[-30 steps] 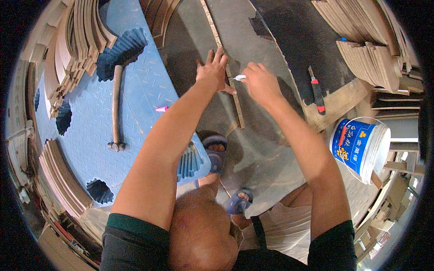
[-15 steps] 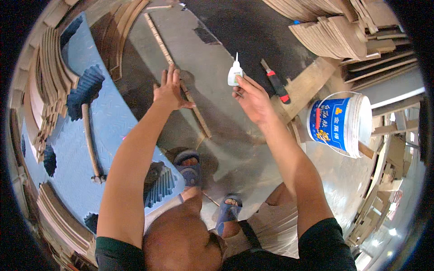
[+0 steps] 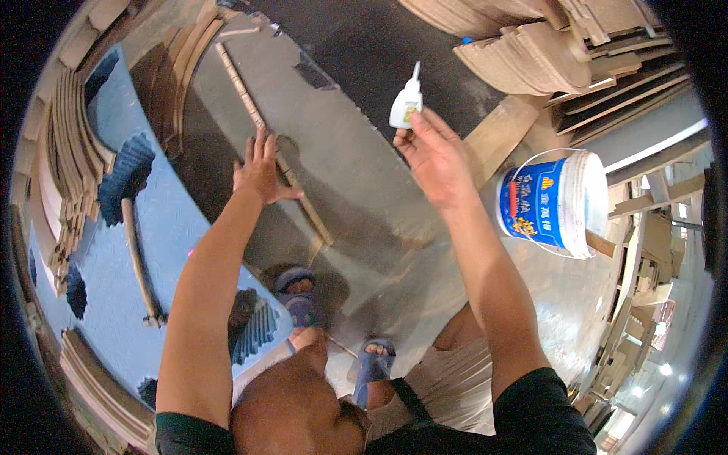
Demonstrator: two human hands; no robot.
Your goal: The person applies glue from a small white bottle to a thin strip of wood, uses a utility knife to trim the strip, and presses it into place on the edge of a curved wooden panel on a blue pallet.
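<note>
A long, narrow wooden strip [image 3: 243, 83] marked by crosswise lines lies slantwise on a grey-brown surface [image 3: 326, 129]. My left hand [image 3: 259, 174] is at its middle, fingers spread and thumb stretched out. Fingertips and thumb reach the strip's edge, but whether they press on it I cannot tell. In my right hand [image 3: 440, 163] is a small white glue bottle [image 3: 406, 106] with a pointed nozzle, pinched between thumb and fingers. The bottle is raised, nozzle up, tilted slightly right, apart from the strip.
A blue panel [image 3: 182, 250] at the left carries a hammer [image 3: 136, 262] and stacked curved wooden pieces [image 3: 72, 152]. To the right stands a blue-and-white bucket [image 3: 542, 201] beside a wooden board [image 3: 504, 136]. More curved wood [image 3: 531, 61] is piled at the far right.
The view has shifted, moving the scene leftward. My right hand has carried the glue bottle right and farther away, covering the red-and-black utility knife. My left hand stays by the strip.
</note>
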